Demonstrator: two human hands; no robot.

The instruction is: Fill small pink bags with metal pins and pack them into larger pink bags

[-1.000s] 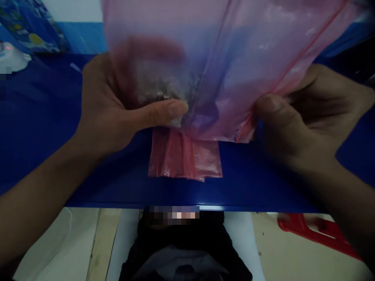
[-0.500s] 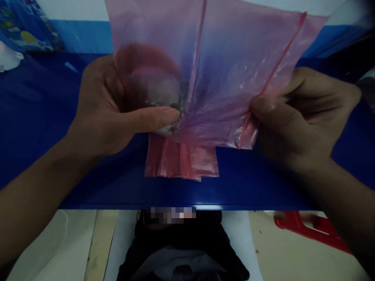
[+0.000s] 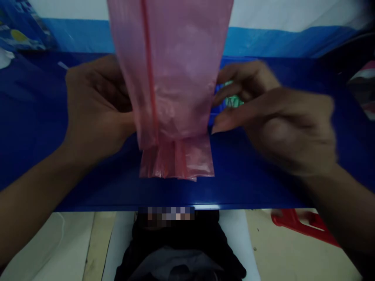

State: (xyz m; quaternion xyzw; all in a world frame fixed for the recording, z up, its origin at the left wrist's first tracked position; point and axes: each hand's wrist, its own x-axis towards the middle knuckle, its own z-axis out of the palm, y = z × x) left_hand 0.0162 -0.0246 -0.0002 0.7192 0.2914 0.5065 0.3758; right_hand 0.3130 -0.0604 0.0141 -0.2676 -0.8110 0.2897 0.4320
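Note:
A pink translucent plastic bag point(image 3: 181, 70) with a red seal line stands upright in front of the camera, folded narrower. My left hand point(image 3: 95, 105) grips its left side, the fingertips partly hidden behind the plastic. Just off the bag's right edge is my right hand point(image 3: 272, 113), blurred, with thumb and fingers apart and nothing visible between them. Below the held bag, more pink bags point(image 3: 196, 160) lie overlapping on the blue table point(image 3: 249, 187).
Behind my right hand's fingers, green items point(image 3: 233, 100) show in a blue container. A blue printed package point(image 3: 20, 31) and a white object point(image 3: 5, 58) are at the back left. A red stool point(image 3: 304, 226) stands below the table's right side.
My right hand has let go of the bag's right side and opened. The bag now appears narrower, folded over and more upright, while my left hand still holds it.

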